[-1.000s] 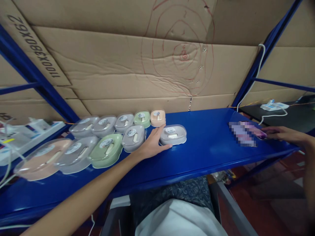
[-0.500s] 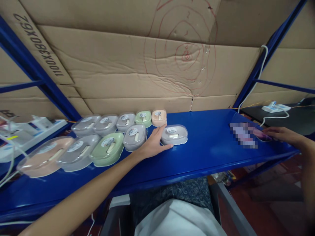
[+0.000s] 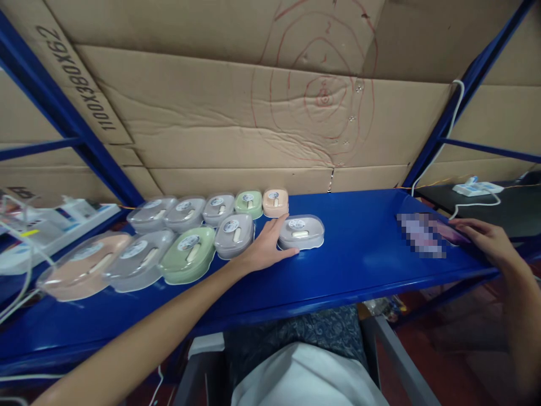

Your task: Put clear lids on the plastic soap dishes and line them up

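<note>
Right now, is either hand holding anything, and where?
Nothing is lifted. The left hand lies open against the left end of a grey oval plastic lidded box on the blue metal shelf. The right hand rests its fingertips on a blurred flat object.

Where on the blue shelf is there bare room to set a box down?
The widest bare patch of the blue shelf lies between the grey box by the left hand and the phone under the right hand. The front strip is bare too. The box rows crowd the left.

Grey lidded box (image 3: 301, 232), round sticker on top, lies flat on the blue shelf (image 3: 359, 265); phone (image 3: 439, 232) lies flat near the shelf's right end.
</note>
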Tool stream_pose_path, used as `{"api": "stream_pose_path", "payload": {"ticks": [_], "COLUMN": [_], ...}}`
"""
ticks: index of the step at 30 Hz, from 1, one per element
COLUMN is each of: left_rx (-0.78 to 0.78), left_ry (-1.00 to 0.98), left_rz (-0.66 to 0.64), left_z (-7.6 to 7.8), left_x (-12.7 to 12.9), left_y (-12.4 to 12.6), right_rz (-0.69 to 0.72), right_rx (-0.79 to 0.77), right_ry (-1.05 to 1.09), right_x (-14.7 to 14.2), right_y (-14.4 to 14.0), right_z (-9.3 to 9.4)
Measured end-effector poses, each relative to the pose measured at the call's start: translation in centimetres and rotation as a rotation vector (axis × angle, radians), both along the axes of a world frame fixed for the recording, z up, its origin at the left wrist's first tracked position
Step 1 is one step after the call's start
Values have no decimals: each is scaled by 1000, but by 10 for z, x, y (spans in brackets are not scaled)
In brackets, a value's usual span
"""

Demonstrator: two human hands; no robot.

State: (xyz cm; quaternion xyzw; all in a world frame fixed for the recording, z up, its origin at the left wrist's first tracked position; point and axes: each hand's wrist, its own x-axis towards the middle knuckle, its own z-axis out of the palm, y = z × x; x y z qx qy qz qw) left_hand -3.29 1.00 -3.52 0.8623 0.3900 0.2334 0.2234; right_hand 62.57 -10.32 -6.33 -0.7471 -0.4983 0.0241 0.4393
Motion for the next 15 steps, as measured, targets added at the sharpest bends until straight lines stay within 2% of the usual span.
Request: {"api": "stream_pose_path", "payload": {"ticks": [15], "left_rx": [14], "left_ry": [-22], "left_rz": [-9], "left_z": [-2], "left_x": [0], "left_y": [1], "right_rz": [37], "right_rx": [-42], "right_ry": [-93], "right_x": [18], "right_y": [2], "right_z": [-8]}}
